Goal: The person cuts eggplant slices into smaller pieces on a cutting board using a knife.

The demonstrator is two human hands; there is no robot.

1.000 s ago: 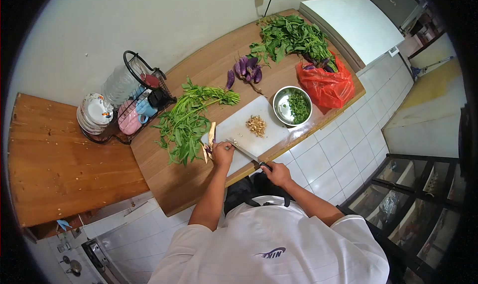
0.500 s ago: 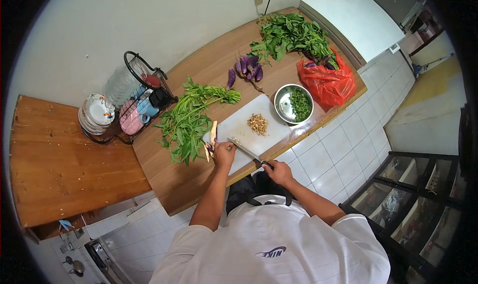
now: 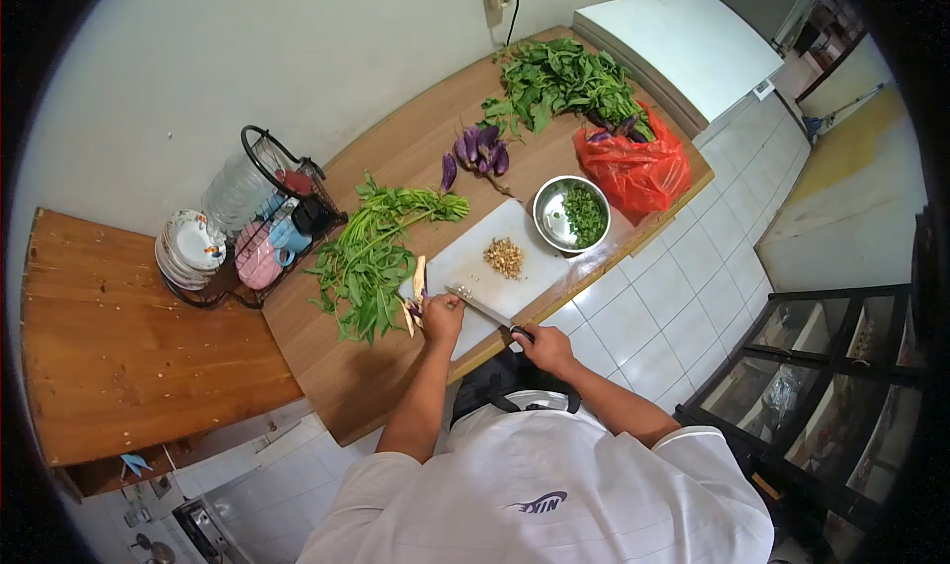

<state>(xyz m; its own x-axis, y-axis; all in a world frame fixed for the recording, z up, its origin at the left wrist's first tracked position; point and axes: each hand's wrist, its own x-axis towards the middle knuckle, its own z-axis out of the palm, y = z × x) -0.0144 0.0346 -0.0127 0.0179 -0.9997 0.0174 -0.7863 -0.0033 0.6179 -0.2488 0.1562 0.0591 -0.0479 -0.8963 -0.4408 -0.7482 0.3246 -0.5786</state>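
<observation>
My right hand point(image 3: 544, 348) grips the dark handle of a knife point(image 3: 487, 312), whose blade lies low across the near part of a white cutting board point(image 3: 539, 267). My left hand point(image 3: 442, 319) is closed beside the blade's tip, its fingertips curled; what they hold, if anything, is too small to make out. Pale bits cling near the tip. Cut pieces of eggplant point(image 3: 420, 279), pale inside with purple skin, lie just left of that hand at the board's edge. A small heap of chopped pale brown bits point(image 3: 504, 258) sits mid-board.
A steel bowl point(image 3: 550, 211) with chopped greens touches the board's right end. Behind are whole purple eggplants point(image 3: 482, 148), leafy greens point(image 3: 371, 252), another leafy bunch point(image 3: 564, 79) and a red plastic bag point(image 3: 638, 173). A dish rack point(image 3: 332, 203) stands at left.
The whole view has shifted slightly as my head moved. My left hand stays near the knife's tip, its fingers a little lower beside the blade. The knife remains in my right hand.
</observation>
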